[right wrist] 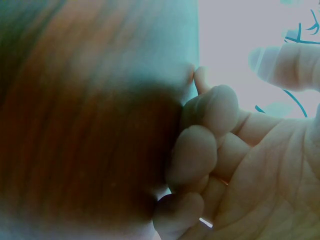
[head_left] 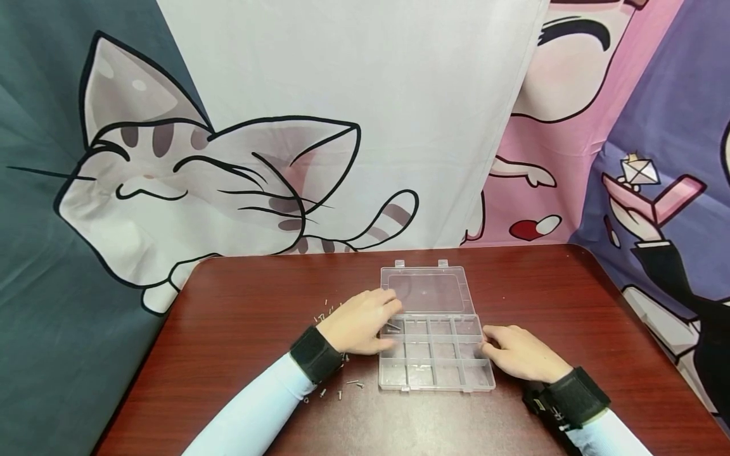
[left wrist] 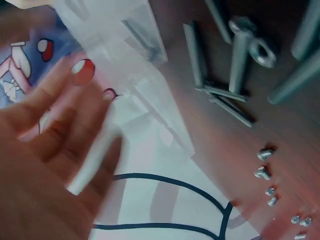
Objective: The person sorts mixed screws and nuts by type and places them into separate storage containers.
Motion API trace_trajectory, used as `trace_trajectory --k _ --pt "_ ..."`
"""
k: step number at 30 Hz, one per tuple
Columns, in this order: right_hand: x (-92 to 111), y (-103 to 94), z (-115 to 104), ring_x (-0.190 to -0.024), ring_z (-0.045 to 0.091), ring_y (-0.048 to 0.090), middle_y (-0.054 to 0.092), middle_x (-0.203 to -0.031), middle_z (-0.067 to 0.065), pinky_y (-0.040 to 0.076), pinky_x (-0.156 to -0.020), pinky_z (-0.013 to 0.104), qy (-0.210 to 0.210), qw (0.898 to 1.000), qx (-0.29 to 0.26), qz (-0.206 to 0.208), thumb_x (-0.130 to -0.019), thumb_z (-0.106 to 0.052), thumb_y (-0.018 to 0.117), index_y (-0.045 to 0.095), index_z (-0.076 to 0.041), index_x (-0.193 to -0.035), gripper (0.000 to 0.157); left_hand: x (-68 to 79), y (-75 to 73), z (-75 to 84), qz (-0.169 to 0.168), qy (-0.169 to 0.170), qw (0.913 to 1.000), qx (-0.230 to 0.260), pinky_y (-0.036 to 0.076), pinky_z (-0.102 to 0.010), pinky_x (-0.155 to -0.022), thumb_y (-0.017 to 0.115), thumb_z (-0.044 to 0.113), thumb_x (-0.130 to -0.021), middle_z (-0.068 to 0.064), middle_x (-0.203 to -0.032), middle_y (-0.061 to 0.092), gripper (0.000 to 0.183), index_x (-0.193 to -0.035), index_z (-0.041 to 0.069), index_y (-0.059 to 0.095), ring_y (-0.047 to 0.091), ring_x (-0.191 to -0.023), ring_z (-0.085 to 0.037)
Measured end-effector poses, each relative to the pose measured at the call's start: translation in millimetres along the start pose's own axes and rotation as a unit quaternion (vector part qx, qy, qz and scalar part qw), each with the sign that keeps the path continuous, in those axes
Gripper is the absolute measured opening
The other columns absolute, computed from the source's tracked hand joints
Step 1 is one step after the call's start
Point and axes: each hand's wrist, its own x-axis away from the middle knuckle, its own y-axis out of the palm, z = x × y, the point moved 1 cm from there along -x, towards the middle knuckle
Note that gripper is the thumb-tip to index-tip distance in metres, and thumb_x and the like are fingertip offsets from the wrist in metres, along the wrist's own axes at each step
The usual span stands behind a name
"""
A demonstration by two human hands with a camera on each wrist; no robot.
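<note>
A clear plastic compartment box [head_left: 419, 348] sits on the table, its lid [head_left: 428, 288] folded back behind it. My left hand [head_left: 362, 320] hovers over the box's left side, blurred, with its fingers spread and nothing between them. Beneath those fingers, a screw [head_left: 393, 326] lies in a left compartment; the left wrist view also has a screw [left wrist: 140, 40] inside the clear box. My right hand [head_left: 521, 351] rests at the box's right edge with fingers loosely bent. In the right wrist view the thumb stands apart from the fingers, and no held object shows.
Left of the box, bolts [left wrist: 240, 60], a nut [left wrist: 262, 52] and several small screws [left wrist: 265, 152] lie scattered on the brown table [head_left: 239, 316]. Some are partly behind the left forearm. A cartoon-printed cloth [head_left: 342, 76] hangs behind the table.
</note>
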Motion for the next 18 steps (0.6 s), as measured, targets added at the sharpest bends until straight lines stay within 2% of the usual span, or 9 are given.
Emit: trace_trajectory --k 1,3,4,6,11,18 --pt "0 0.1 0 -0.057 0.001 0.037 0.033 -0.062 -0.015 0.031 -0.056 0.024 0.0 1.0 0.0 0.0 -0.092 -0.024 0.057 0.044 -0.024 -0.072 0.024 1.0 -0.2 0.7 -0.008 -0.006 0.9999 0.004 0.042 -0.035 -0.1 0.063 0.058 -0.082 -0.006 -0.132 0.057 0.066 -0.13 0.012 0.061 0.053 -0.122 -0.02" --pt "0 0.2 0 -0.057 0.001 0.037 0.033 -0.062 -0.014 0.032 -0.056 0.024 -0.001 1.0 0.001 0.001 -0.092 -0.025 0.057 0.044 -0.024 -0.072 0.024 3.4 -0.2 2.2 -0.023 -0.019 0.9995 0.004 0.027 -0.043 -0.115 0.054 0.077 -0.078 -0.011 -0.16 0.031 0.099 -0.152 0.013 0.042 0.03 -0.147 -0.027" --pt "0 0.3 -1 -0.057 0.001 0.037 0.033 -0.062 -0.014 0.031 -0.055 0.024 -0.002 1.0 0.002 0.002 -0.092 -0.025 0.057 0.044 -0.024 -0.072 0.024 4.6 -0.3 2.9 -0.028 -0.025 0.9992 0.008 0.019 -0.046 -0.118 0.051 0.082 -0.077 -0.009 -0.166 0.018 0.106 -0.157 0.014 0.035 0.017 -0.151 -0.027" --pt "0 0.7 0 -0.057 0.001 0.036 0.033 -0.062 -0.014 0.031 -0.055 0.024 -0.004 1.0 0.005 0.003 -0.092 -0.025 0.058 0.044 -0.024 -0.072 0.024 6.9 -0.7 3.5 -0.038 -0.036 0.9986 0.005 0.009 -0.047 -0.119 0.042 0.087 -0.075 -0.005 -0.168 0.006 0.111 -0.161 0.018 0.026 0.005 -0.153 -0.024" --pt "-1 2.1 2 -0.057 0.001 0.036 0.033 -0.062 -0.014 0.031 -0.055 0.024 -0.001 1.0 0.01 0.003 -0.092 -0.025 0.058 0.044 -0.024 -0.072 0.024 15.4 -3.9 -0.8 -0.041 -0.049 0.9979 0.0 0.008 -0.05 -0.119 0.035 0.091 -0.074 -0.004 -0.168 0.004 0.113 -0.162 0.021 0.02 0.003 -0.153 -0.024" --pt "-1 2.5 4 -0.057 0.002 0.038 0.034 -0.062 -0.014 0.032 -0.056 0.024 0.001 1.0 0.015 0.004 -0.092 -0.026 0.057 0.044 -0.024 -0.072 0.025 38.7 -9.6 -20.4 -0.032 -0.089 0.9956 0.0 0.015 -0.051 -0.117 0.04 0.091 -0.073 -0.008 -0.167 0.014 0.115 -0.162 0.02 0.024 0.014 -0.151 -0.029"
